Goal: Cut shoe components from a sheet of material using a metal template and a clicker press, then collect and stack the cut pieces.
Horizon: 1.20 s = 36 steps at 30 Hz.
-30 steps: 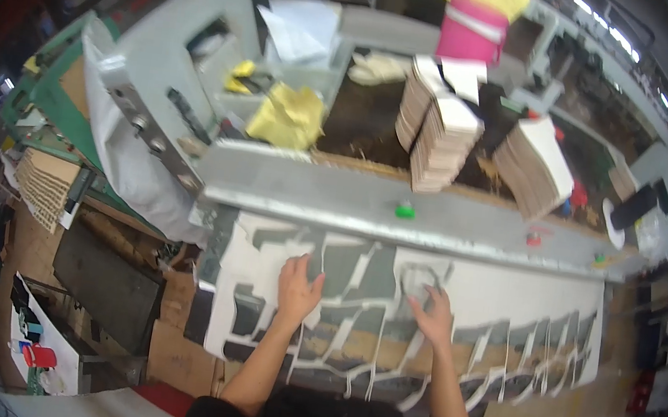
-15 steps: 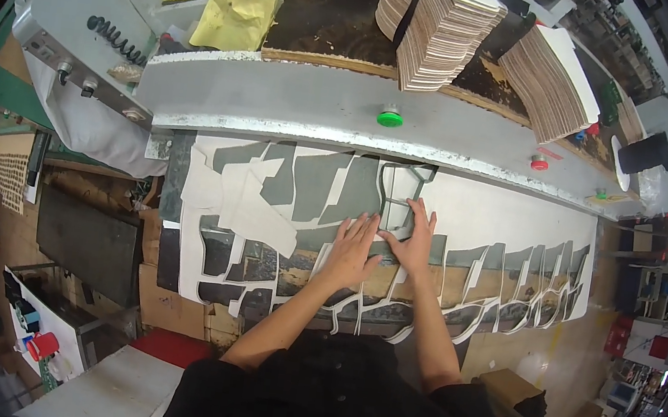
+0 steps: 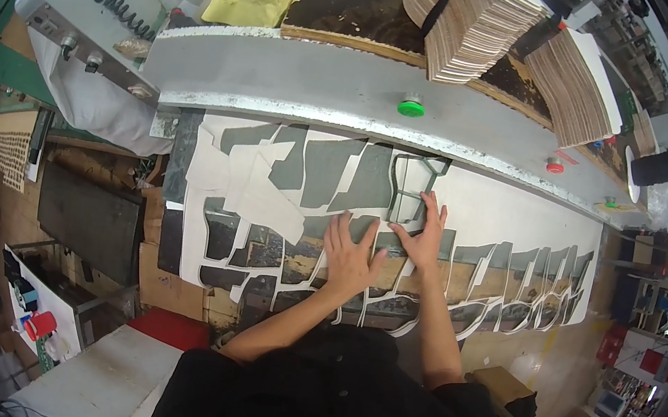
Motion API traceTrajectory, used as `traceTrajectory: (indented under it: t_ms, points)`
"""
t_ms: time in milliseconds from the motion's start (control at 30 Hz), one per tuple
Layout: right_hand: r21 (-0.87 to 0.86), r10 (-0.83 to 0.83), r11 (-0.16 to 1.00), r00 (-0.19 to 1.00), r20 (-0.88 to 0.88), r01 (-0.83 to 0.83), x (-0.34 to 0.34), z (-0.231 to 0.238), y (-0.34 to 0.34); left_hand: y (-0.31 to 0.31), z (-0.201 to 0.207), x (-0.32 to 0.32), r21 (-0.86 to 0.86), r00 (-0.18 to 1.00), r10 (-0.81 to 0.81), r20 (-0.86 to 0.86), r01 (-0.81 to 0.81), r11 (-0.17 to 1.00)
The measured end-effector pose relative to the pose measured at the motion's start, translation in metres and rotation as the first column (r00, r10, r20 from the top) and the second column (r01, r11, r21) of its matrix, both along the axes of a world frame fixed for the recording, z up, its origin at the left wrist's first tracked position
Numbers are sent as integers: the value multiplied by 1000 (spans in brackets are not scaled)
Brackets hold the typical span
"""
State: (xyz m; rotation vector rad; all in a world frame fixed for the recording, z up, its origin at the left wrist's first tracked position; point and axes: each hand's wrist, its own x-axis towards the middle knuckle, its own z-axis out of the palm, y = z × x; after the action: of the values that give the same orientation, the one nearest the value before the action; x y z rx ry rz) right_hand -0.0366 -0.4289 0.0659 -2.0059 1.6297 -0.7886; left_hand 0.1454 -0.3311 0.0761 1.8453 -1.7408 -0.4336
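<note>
Metal frame (image 3: 412,193), dark and open-centred with a crossbar, lies flat on a white sheet (image 3: 520,208), between its cut-out openings to the left and its unbroken stretch to the right. The right hand (image 3: 425,244) is at the frame's near right corner, thumb by the near edge, fingertips along the right side; whether it pinches or only rests there, I cannot tell. To its left, the left hand (image 3: 350,263) is spread, palm down over the narrow strips of the sheet, apart from the frame. The step in hand looks like setting the frame's position; a further shift would call for light guiding at its edges, without dragging the strips. Farther left lies a loose white piece (image 3: 268,200). Beyond the sheet runs a grey beam (image 3: 284,75) with a green button (image 3: 411,108); above it stands a strapped stack of pieces (image 3: 468,32).
</note>
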Motion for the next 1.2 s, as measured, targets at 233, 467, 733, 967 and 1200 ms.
traceTrajectory:
  t_ms: [233,467,733,967,1200]
  points:
    - [-35,39,999,999,22,-38,-2,-6,0,-25,-1,-19,23,895,412,-172,-414,910]
    - [-47,34,998,999,23,-33,-5,-5,-1,-26,-4,-25,-13,857,466,-220,-480,877]
    - [-45,52,998,999,-4,-52,-1,-3,2,-29,-7,-28,-14,826,546,-137,-553,833]
    - [-58,73,996,997,1,-73,-8,-9,-1,-32,-8,-34,-86,834,550,-47,-552,829]
    - [-12,78,997,993,87,-77,-15,-6,-10,-35,-9,-37,-91,824,565,-32,-566,820]
